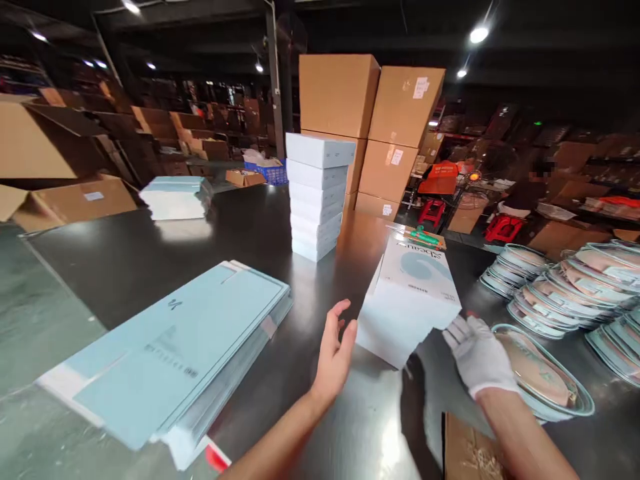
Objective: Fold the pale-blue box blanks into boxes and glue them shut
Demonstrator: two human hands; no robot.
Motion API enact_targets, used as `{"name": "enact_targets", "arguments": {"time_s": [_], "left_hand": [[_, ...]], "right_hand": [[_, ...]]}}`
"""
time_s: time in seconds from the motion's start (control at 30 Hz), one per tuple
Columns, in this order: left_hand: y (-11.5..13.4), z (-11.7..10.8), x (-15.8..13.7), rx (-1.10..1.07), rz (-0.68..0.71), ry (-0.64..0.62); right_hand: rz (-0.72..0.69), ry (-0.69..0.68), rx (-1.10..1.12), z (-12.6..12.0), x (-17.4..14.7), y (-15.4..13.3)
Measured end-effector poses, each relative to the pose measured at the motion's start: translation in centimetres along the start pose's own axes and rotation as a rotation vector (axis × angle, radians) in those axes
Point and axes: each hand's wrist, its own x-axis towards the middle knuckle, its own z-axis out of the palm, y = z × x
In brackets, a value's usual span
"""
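Observation:
My bare left hand [336, 353] is raised over the dark table, fingers apart and nothing in it, just left of a pale stack [410, 313]. The stack's printed top sheet has a blue swirl and lettering; whether it is cards or boxes is hard to tell. On the other side, my right hand [477, 353] wears a white glove, with its fingers stretched out near the stack's right corner. I cannot tell whether they touch it. Beside the glove lies a clear-edged oval pack [540, 373] with a pinkish content.
Flat light-blue cartons [190, 333] lie bundled at left. A tower of white boxes [320, 200] stands behind, with another bundle [177, 197] farther left. Several packs [545, 300] are piled at right. A green-clipped clipboard [425, 237] and brown carton [470, 447] are also near.

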Motion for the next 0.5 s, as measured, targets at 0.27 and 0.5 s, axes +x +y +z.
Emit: {"name": "enact_targets", "arguments": {"time_s": [0.27,0.5], "left_hand": [[4.4,-10.1,-9.5,0.396,0.246,-0.065],[5.3,-18.6,-14.6,0.512,0.145,0.105]], "right_hand": [[0.104,-0.173,0.142,-5.3,-13.4,-9.7],[-0.111,-0.650,-0.137,-5.3,-25.9,-4.6]]}}
